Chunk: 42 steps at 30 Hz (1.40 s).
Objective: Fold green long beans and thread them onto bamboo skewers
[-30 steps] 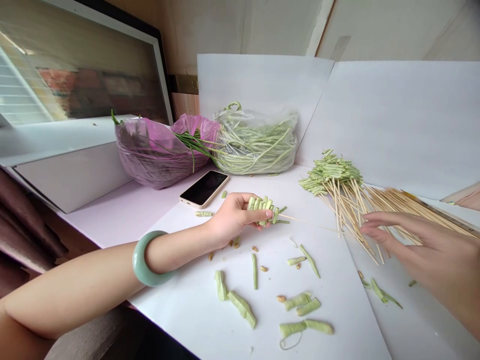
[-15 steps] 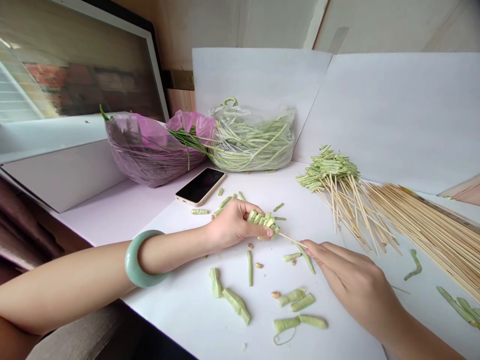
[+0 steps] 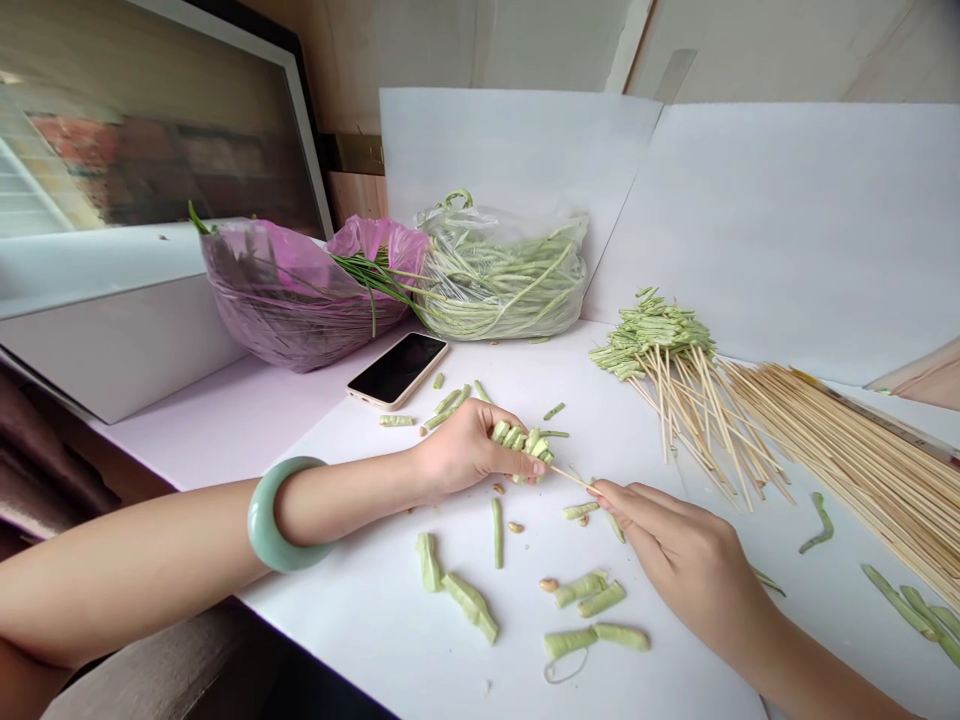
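Seemingly a home, a window (image 3: 217, 90) is showing brickwork (image 3: 75, 145), cloth (image 3: 45, 465) is hanging by the bench (image 3: 225, 425), a pink bag (image 3: 292, 310) is sitting near a phone (image 3: 397, 369).

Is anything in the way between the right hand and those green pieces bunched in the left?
Nothing visible blocks the gap: the right hand pinches a thin stick that runs to the green pieces in the left hand. Loose scraps lie nearby.

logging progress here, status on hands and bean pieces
Left hand holding bean pieces. Right hand pinching skewer. Loose bean scraps scattered nearby.
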Each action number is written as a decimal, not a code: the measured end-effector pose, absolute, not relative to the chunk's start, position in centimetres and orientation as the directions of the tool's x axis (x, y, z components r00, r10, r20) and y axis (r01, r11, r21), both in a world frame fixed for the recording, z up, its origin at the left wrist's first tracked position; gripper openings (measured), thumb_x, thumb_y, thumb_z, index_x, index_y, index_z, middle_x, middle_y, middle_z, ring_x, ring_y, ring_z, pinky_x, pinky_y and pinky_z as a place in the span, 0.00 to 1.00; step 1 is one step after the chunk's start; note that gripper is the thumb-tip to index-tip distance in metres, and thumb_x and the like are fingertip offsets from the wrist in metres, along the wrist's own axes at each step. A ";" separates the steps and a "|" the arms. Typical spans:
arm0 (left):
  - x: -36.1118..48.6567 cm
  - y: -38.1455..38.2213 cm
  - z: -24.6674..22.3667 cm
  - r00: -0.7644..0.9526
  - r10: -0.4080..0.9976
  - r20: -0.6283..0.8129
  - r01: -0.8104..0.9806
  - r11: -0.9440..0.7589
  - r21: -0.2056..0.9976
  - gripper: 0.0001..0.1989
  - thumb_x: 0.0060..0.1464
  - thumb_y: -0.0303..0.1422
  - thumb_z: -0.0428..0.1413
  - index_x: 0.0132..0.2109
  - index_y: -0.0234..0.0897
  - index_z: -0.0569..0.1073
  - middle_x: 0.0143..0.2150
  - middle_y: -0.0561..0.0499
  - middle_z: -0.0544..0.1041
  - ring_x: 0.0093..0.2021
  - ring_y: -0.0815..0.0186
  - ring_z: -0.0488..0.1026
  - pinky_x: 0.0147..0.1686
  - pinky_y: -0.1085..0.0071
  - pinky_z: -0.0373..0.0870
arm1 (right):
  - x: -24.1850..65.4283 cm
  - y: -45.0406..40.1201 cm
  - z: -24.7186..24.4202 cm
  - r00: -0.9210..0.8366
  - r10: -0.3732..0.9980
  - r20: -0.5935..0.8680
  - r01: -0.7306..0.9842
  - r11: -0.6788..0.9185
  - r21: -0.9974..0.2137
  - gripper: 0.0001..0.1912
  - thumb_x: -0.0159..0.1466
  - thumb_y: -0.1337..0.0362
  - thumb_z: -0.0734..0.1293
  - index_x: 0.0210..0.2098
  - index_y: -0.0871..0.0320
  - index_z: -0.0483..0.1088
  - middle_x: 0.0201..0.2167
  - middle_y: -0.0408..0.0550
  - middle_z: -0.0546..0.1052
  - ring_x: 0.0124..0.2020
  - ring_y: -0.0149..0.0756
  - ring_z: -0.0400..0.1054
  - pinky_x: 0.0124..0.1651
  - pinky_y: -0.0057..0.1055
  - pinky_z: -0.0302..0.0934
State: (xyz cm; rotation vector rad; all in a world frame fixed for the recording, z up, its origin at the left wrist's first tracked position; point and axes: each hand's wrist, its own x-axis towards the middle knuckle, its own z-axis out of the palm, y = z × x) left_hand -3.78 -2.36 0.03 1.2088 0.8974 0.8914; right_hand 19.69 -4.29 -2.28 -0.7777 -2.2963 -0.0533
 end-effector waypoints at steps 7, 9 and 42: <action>-3.6 -2.2 0.2 0.379 0.920 -0.098 -0.114 0.152 0.982 0.09 0.35 0.29 0.69 0.27 0.30 0.78 0.23 0.51 0.76 0.24 0.71 0.69 0.28 0.74 0.64 | 19.8 -4.4 -2.4 -0.561 0.549 0.620 0.561 0.803 -0.203 0.15 0.65 0.75 0.56 0.39 0.59 0.73 0.22 0.44 0.74 0.21 0.29 0.68 0.24 0.24 0.62; -3.6 -2.2 0.1 0.383 0.918 -0.102 -0.124 0.160 0.979 0.09 0.35 0.29 0.69 0.27 0.30 0.78 0.23 0.51 0.76 0.24 0.71 0.69 0.28 0.74 0.64 | 19.8 -4.4 -2.4 -0.560 0.553 0.617 0.562 0.801 -0.208 0.15 0.66 0.75 0.56 0.39 0.58 0.73 0.22 0.43 0.73 0.20 0.28 0.66 0.23 0.23 0.61; -3.3 -2.1 0.8 0.357 0.924 -0.138 -0.168 0.208 0.964 0.11 0.34 0.29 0.70 0.27 0.29 0.79 0.24 0.50 0.77 0.26 0.71 0.71 0.33 0.72 0.68 | 19.6 -4.2 -2.0 -0.490 0.663 0.567 0.605 0.726 -0.326 0.13 0.66 0.70 0.57 0.33 0.58 0.72 0.21 0.43 0.73 0.19 0.30 0.67 0.22 0.23 0.63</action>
